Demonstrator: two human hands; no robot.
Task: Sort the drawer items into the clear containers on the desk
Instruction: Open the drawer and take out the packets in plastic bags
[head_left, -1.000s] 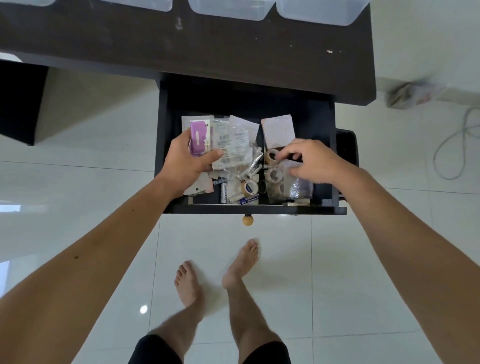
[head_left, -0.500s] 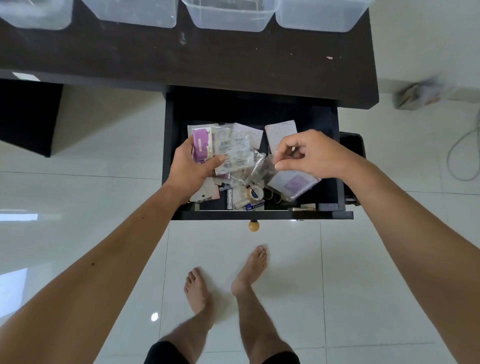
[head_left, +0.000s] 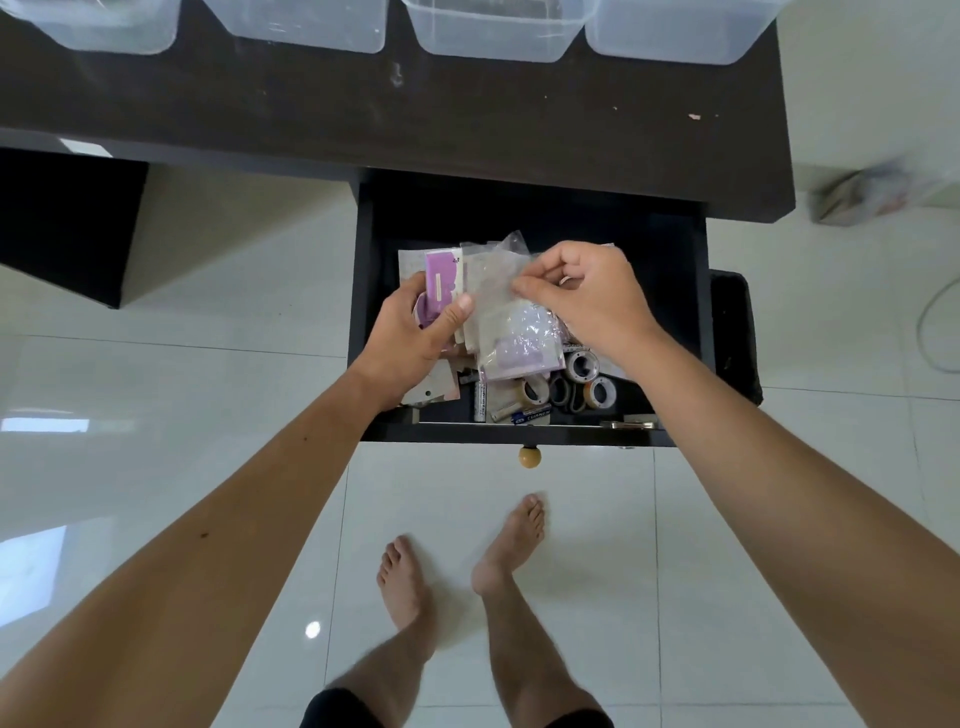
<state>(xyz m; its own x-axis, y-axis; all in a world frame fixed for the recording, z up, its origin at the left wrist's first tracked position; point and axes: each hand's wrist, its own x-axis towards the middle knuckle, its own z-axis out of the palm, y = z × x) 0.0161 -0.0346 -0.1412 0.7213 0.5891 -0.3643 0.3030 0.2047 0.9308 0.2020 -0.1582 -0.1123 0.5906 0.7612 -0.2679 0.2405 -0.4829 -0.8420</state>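
- Clear tubs (head_left: 306, 26) lined along desk (head_left: 467, 114) above open drawer (head_left: 670, 291).
- Left hand (head_left: 410, 338) gripping purple packets (head_left: 441, 280) over drawer.
- Right hand (head_left: 587, 301) pinching plastic bag (head_left: 514, 332) beside them.
- Tape rolls (head_left: 582, 366), batteries (head_left: 480, 402) on drawer floor.

Home room: bare feet (head_left: 511, 540), tiled floor (head_left: 727, 519), desk (head_left: 467, 114)

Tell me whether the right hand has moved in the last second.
Yes. The right hand has shifted left across the drawer, bringing a clear packet to the left hand.
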